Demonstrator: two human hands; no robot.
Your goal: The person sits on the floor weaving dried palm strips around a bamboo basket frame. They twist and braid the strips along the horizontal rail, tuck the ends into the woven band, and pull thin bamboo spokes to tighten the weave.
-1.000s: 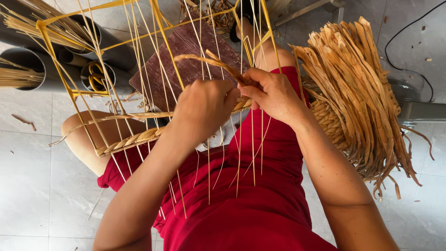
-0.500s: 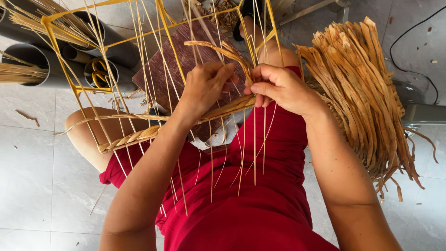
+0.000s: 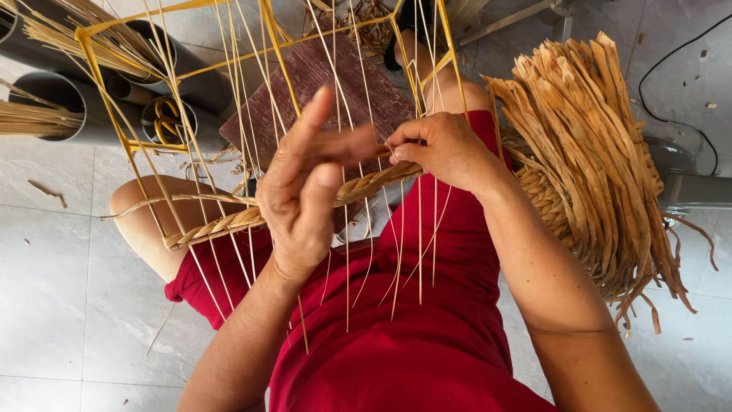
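Note:
A yellow wire frame (image 3: 122,145) strung with thin pale reed stakes (image 3: 347,252) rests over my lap, which is covered in red cloth. A twisted straw-coloured weaving strand (image 3: 221,223) runs across the stakes. My right hand (image 3: 442,146) pinches the strand's end among the stakes. My left hand (image 3: 305,191) is raised in front of the stakes, fingers spread, with a flat strip passing by its fingertips; whether it grips the strip I cannot tell.
A thick bundle of dried flat straw strips (image 3: 595,152) lies at my right. Grey pipes (image 3: 53,107) holding reed bundles and yellow-handled scissors (image 3: 164,118) stand at the upper left. A dark red board (image 3: 320,84) lies under the frame. Grey floor tiles (image 3: 61,305) surround me.
My left hand has lifted off the woven row and opened its fingers, coming closer to the camera. The right hand has stayed at the strand, shifting slightly down.

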